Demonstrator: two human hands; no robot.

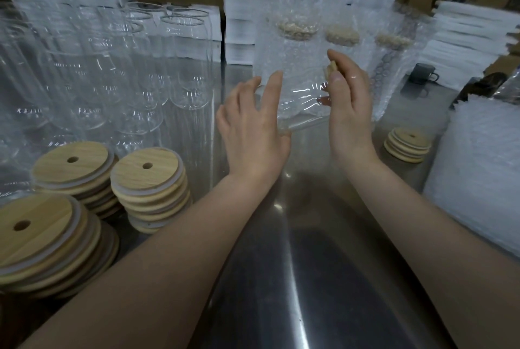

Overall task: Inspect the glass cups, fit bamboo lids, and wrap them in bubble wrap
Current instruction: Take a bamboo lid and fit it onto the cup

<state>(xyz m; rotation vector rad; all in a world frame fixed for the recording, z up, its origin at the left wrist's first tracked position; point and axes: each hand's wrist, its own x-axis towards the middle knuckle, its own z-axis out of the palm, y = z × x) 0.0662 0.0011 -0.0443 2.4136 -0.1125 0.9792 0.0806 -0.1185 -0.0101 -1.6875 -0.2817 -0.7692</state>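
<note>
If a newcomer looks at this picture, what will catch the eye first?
First, the centre: the left hand and the right hand hold a glass cup sideways between them, the right also pinching a bamboo lid. Next, the stacks of lids at lower left, in front of rows of empty cups.

Your left hand (pixel 253 137) presses the bottom of the glass cup (pixel 301 101); your right hand (pixel 351 112) grips its bamboo lid (pixel 331 68).
</note>
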